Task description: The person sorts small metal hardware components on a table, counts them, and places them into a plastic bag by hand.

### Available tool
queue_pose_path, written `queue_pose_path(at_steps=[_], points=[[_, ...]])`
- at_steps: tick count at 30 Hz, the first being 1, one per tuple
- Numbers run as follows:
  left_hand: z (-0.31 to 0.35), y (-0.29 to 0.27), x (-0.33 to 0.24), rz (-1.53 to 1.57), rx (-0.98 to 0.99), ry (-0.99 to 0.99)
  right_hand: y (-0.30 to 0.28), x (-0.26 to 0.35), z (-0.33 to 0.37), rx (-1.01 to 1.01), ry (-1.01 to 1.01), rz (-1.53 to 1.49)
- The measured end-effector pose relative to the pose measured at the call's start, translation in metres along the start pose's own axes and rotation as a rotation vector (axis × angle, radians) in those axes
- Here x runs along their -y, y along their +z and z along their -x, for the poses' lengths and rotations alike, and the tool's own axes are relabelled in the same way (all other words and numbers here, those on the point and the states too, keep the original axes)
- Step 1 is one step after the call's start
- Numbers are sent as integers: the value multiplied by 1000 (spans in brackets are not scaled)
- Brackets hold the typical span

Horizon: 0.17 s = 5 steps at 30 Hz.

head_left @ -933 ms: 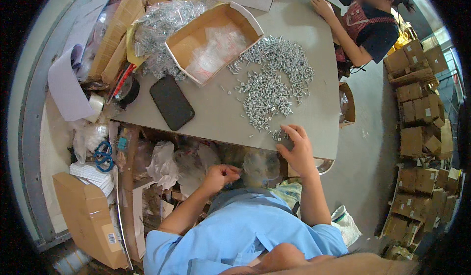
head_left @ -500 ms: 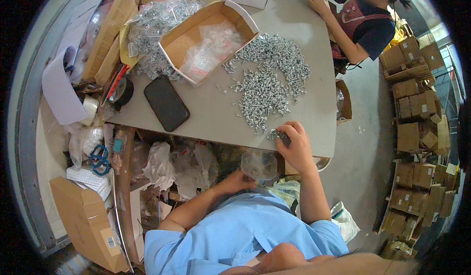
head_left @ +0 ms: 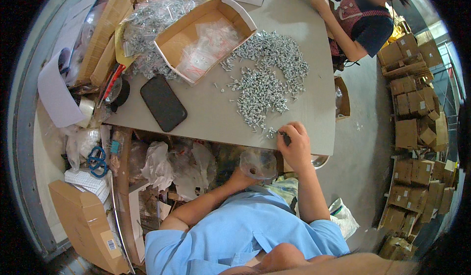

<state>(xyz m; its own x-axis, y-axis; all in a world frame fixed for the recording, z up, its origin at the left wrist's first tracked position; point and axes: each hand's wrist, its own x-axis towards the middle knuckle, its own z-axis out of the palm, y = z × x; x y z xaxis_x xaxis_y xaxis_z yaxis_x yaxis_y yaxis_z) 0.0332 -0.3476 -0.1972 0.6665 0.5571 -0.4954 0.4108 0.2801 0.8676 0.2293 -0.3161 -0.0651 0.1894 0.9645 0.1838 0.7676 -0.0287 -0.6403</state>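
Note:
Small silver screws [head_left: 265, 91] with wide heads lie in a large loose heap on the grey table [head_left: 211, 110]. At the table's near edge, my right hand [head_left: 297, 146] is closed, fingers curled round a small clump of screws. A few loose screws lie just left of its fingertips. My left hand [head_left: 241, 178] is below the edge, against a clear, rounded plastic container [head_left: 262, 163] with a dark round spot low in it. The container covers most of its fingers, so their grip does not show.
Left of the screws are a black phone-like slab [head_left: 164, 103] and an open cardboard tray [head_left: 169, 44] with clear bags. Behind it are bagged screws [head_left: 147, 32]. A co-worker [head_left: 360, 22] works at the far right corner. Stacked cartons [head_left: 412, 103] line the right side.
My right hand has drawn its fingers in closer around the screws at the edge. My left hand has shifted slightly up and right, further behind the clear container. The co-worker's hands have moved slightly.

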Motion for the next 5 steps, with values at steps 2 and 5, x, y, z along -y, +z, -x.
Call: queue_pose_path(at_steps=[2, 5], points=[[5, -2, -18, -52, -44, -48, 2, -4, 4, -14, 36, 13], [0, -9, -31, -70, 108, -177, 4, -5, 18, -41, 57, 63]])
